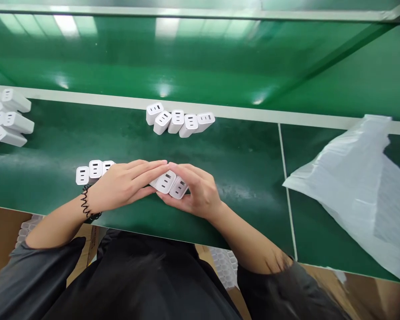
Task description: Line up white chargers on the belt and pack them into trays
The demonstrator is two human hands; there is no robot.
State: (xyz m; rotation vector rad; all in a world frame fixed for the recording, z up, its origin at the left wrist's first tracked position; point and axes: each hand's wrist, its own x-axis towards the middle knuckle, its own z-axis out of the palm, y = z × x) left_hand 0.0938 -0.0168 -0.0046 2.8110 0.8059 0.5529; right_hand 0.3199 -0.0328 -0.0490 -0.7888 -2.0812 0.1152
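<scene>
Both of my hands meet over a row of white charger blocks (169,183) on the green table (246,169). My left hand (126,186) lies over the row with its fingers stretched flat and together, pressing on the blocks. My right hand (196,191) cups the right end of the row, fingers curled around two visible blocks. Three more white blocks (92,170) stick out from behind my left hand at its left. A black coiled band (86,205) sits on my left wrist.
A second row of white charger blocks (179,120) lies farther back by a white stripe. A pile of the same blocks (6,119) sits at the far left. White plastic bags (356,186) cover the table's right side. Cardboard boxes with trays (225,264) stand below the near edge.
</scene>
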